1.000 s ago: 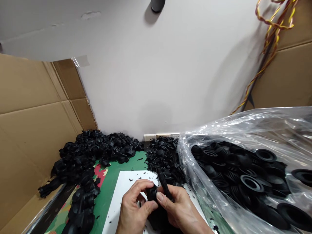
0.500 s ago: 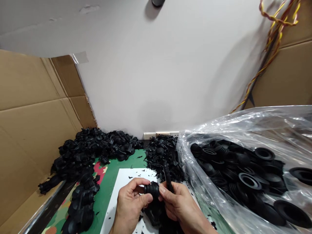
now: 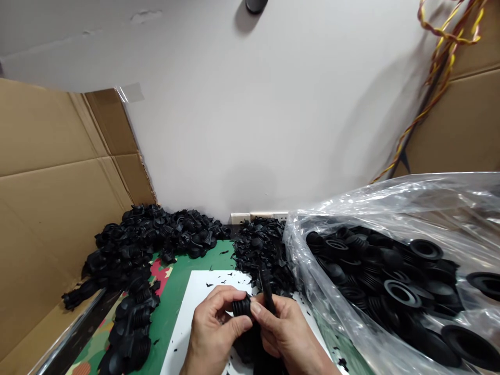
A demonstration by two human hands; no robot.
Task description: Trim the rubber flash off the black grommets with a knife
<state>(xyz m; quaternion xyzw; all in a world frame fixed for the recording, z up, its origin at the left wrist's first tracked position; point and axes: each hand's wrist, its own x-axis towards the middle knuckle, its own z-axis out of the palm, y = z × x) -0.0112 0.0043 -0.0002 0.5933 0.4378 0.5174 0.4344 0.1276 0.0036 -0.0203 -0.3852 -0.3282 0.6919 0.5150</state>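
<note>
My left hand (image 3: 213, 328) is closed around a small black ribbed rubber bellows (image 3: 241, 306), thumb and fingers pinching its sides. On the other side, my right hand (image 3: 283, 325) has its thumb pressed to the end of the bellows. A slim dark tool (image 3: 266, 286) rises from the right hand's grip, its tip pointing away from me; its exact kind is unclear. Below both hands lies a white sheet (image 3: 187, 312) strewn with black scraps. More black rubber shows under the hands, partly hidden by them.
To the left, black rubber pieces (image 3: 156, 232) form a long heap beside a cardboard wall (image 3: 58, 208). A pile of black shavings (image 3: 263, 247) lies ahead. At right, a clear plastic bag (image 3: 312, 307) holds many ribbed rubber parts (image 3: 371, 276). Twisted wires (image 3: 424, 109) hang at the upper right.
The bellows has turned slightly between my fingers, with my right thumb moving further over its end. Both hands stay in about the same place.
</note>
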